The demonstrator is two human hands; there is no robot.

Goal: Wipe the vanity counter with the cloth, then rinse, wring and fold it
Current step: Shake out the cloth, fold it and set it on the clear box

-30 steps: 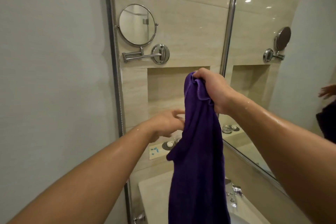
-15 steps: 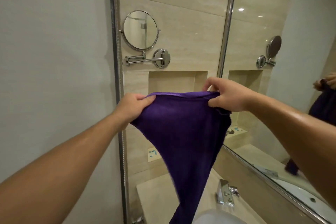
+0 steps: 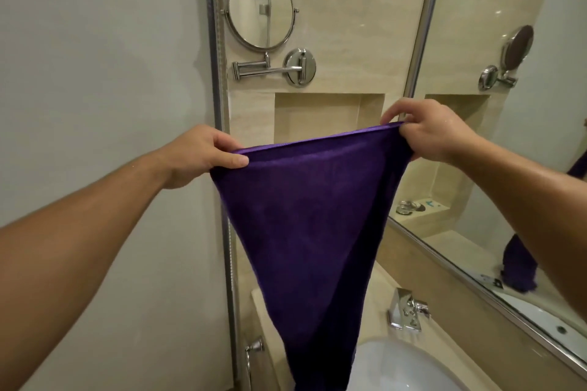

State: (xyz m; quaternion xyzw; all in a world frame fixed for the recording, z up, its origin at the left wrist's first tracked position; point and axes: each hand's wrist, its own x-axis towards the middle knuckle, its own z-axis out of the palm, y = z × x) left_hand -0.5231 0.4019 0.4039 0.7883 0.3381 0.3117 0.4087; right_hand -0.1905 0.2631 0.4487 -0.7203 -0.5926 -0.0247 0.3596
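Note:
A purple cloth (image 3: 305,225) hangs in the air in front of me, stretched along its top edge and tapering down toward the sink. My left hand (image 3: 203,155) pinches the left top corner between thumb and fingers. The right top corner, held a little higher, is pinched by my right hand (image 3: 432,130). The cloth's lower end drops out of view over the white sink (image 3: 397,365). The beige vanity counter (image 3: 378,282) shows to the right of the cloth; the part behind it is hidden.
A chrome faucet (image 3: 406,311) stands behind the sink. A round swing-arm mirror (image 3: 260,9) is mounted above a wall niche (image 3: 317,114). The large wall mirror (image 3: 514,136) runs along the right. A glass panel with a metal frame (image 3: 222,136) stands on the left.
One second ago only my right hand held the bunched cloth. My left hand then took the other corner, and both hands have pulled apart, spreading the top edge wider.

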